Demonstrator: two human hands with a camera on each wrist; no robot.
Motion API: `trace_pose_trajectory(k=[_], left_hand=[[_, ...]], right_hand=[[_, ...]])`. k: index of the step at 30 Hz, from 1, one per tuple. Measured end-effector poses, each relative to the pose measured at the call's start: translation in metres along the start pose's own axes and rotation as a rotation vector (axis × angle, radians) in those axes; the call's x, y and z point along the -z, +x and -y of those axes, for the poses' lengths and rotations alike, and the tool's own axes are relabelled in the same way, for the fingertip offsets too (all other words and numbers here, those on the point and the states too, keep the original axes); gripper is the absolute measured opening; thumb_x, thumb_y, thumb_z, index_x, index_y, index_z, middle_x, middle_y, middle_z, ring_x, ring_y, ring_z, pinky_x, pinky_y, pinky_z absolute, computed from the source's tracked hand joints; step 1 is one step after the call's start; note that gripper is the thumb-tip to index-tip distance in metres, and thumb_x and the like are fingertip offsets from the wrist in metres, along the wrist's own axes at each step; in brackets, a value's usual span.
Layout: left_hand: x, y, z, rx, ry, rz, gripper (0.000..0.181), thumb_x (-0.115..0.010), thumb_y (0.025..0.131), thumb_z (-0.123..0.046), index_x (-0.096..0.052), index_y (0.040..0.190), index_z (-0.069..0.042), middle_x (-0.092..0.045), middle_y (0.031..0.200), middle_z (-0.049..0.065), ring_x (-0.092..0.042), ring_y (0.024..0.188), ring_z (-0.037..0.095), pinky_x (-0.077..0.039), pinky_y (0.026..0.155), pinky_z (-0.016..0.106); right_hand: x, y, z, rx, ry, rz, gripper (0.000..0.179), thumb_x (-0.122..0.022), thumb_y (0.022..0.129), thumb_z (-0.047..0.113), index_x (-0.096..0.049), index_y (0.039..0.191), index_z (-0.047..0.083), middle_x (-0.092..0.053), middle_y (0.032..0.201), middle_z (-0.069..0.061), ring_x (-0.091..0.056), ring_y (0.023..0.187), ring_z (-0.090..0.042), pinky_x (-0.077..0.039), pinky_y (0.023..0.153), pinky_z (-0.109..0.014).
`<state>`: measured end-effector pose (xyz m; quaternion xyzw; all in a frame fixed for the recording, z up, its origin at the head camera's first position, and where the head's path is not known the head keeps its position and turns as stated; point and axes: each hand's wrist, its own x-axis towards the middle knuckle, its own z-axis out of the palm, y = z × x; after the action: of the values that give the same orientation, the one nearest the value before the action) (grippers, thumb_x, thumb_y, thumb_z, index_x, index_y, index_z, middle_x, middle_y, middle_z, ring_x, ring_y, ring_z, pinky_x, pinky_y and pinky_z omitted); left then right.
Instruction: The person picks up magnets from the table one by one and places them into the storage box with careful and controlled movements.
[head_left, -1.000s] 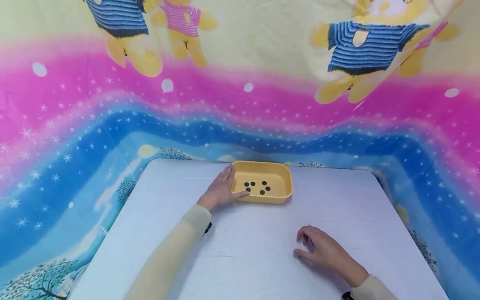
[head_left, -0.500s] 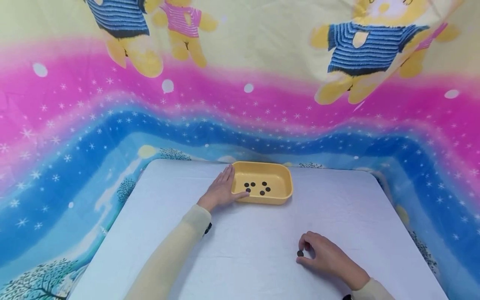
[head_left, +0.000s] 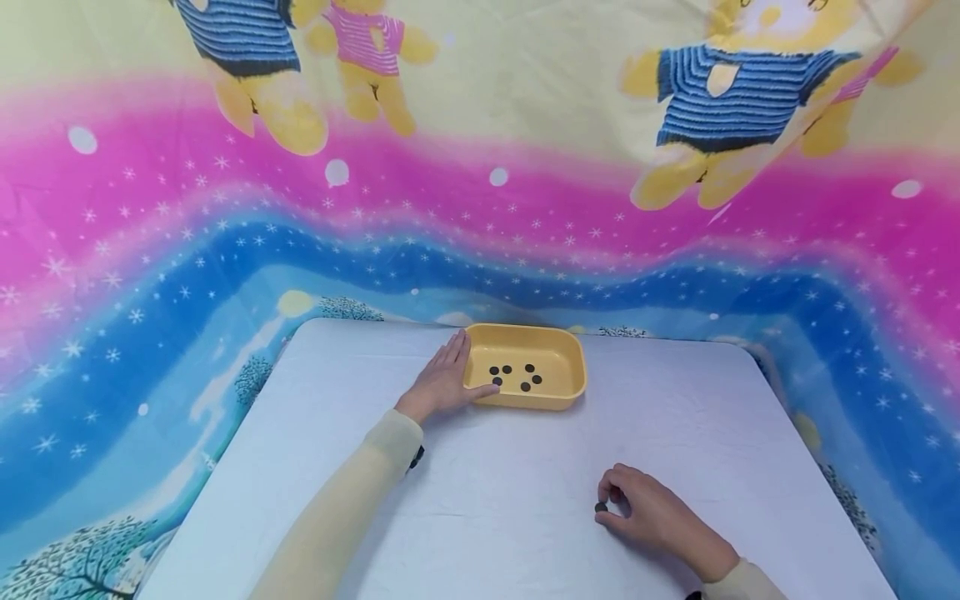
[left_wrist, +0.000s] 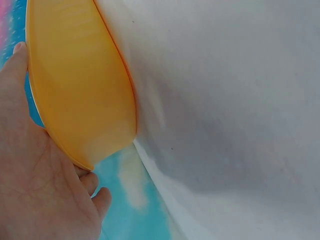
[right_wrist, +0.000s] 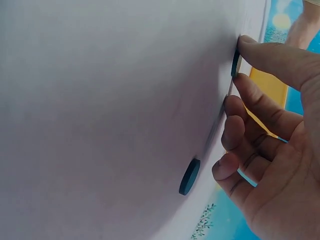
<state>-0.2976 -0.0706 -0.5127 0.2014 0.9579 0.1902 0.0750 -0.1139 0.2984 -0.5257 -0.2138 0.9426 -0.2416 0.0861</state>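
Note:
In the head view my left hand rests at the left end of a yellow plastic tray. Its fingers lie straight along the tray's side, and the thumb reaches over the front rim. Several small black discs lie flat inside. Farther right and closer to me, my right hand pinches one black disc by its edges between thumb and index finger, at the white tabletop. Under that hand, in the right wrist view, a second dark disc sits on the table; the head view hides it.
The white table has rounded far corners. A cloth backdrop printed with bears and snowflakes rises behind it and hangs along its sides. The tray stands close to the table's far edge.
My right hand has shifted slightly toward me and closed thumb and finger on a black disc, which came into view between them. The left hand and tray have stayed put.

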Motion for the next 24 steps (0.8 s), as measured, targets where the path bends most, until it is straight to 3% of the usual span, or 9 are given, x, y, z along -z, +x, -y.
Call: trace_pose_trajectory(k=[8,16,24], left_hand=[[0.0002,-0.0005,-0.0016,0.002,-0.005,-0.006,0.122,-0.053,0.096,-0.082,0.001,0.172,-0.003,0.01,0.181,0.012,0.005,0.167,0.026,-0.001,0.135,0.041],[0.001,-0.0016,-0.0022,0.003,-0.011,-0.007,0.121,-0.055,0.097,-0.08,0.001,0.172,-0.003,0.013,0.18,0.01,0.004,0.167,0.027,-0.001,0.135,0.041],[0.0016,-0.0021,-0.0031,0.009,-0.014,0.002,0.121,-0.054,0.097,-0.081,0.003,0.172,-0.004,0.016,0.179,0.007,0.007,0.167,0.024,0.001,0.134,0.04]], right_hand=[[-0.0018,0.0013,0.0014,0.016,0.037,-0.004,0.028,-0.09,0.089,0.022,-0.062,0.094,0.024,-0.056,0.092,0.013,-0.053,0.082,0.0,-0.051,0.07,-0.024],[-0.0039,0.0027,0.0038,0.074,0.107,0.015,0.03,-0.085,0.09,0.008,-0.059,0.097,0.022,-0.055,0.089,0.012,-0.051,0.08,0.0,-0.048,0.067,-0.023],[-0.0038,0.005,0.0052,0.086,0.138,0.059,0.03,-0.082,0.091,0.003,-0.06,0.098,0.022,-0.054,0.083,0.015,-0.05,0.073,0.001,-0.046,0.062,-0.021]])
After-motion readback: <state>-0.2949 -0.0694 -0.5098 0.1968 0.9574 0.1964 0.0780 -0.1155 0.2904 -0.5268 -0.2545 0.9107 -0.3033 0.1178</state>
